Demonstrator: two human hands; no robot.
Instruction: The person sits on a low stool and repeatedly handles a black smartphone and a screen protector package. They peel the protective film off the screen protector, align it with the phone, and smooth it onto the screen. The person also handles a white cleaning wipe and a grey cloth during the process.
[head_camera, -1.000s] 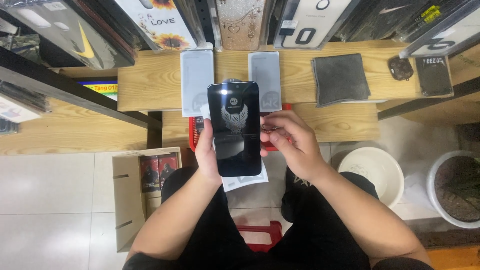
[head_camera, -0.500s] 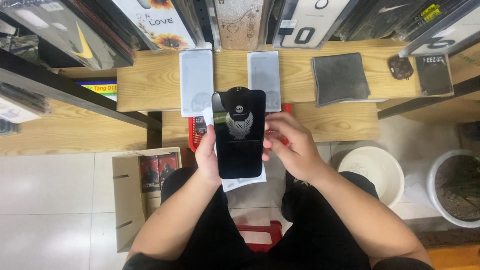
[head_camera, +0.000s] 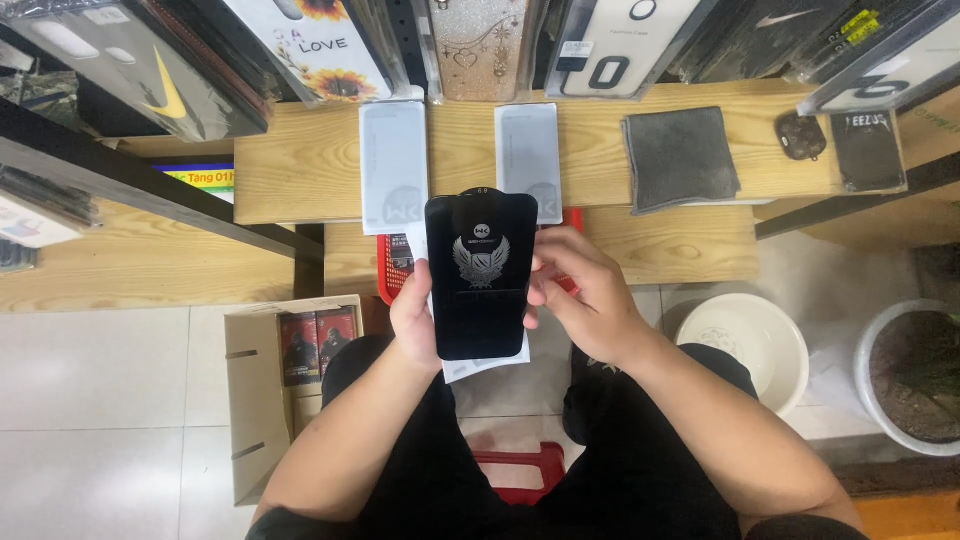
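A black glossy screen-protector sheet (head_camera: 480, 275) with a silver winged emblem stands upright in front of me. My left hand (head_camera: 415, 320) grips its left edge from behind. My right hand (head_camera: 585, 295) pinches its right edge. A white paper sleeve (head_camera: 485, 362) sticks out below the sheet, held with it. Two white flat packets (head_camera: 393, 165) (head_camera: 528, 160) lie on the wooden bench (head_camera: 300, 170) just beyond my hands.
A dark grey cloth (head_camera: 683, 158) and two small dark items lie on the bench at right. Phone cases hang above. A red basket (head_camera: 398, 265) sits behind my hands. A cardboard box (head_camera: 290, 390) stands on the floor at left, a white bucket (head_camera: 745, 345) at right.
The black sheet has shifted slightly to the right and upward in my hands. My right hand's fingers have slid along its right edge.
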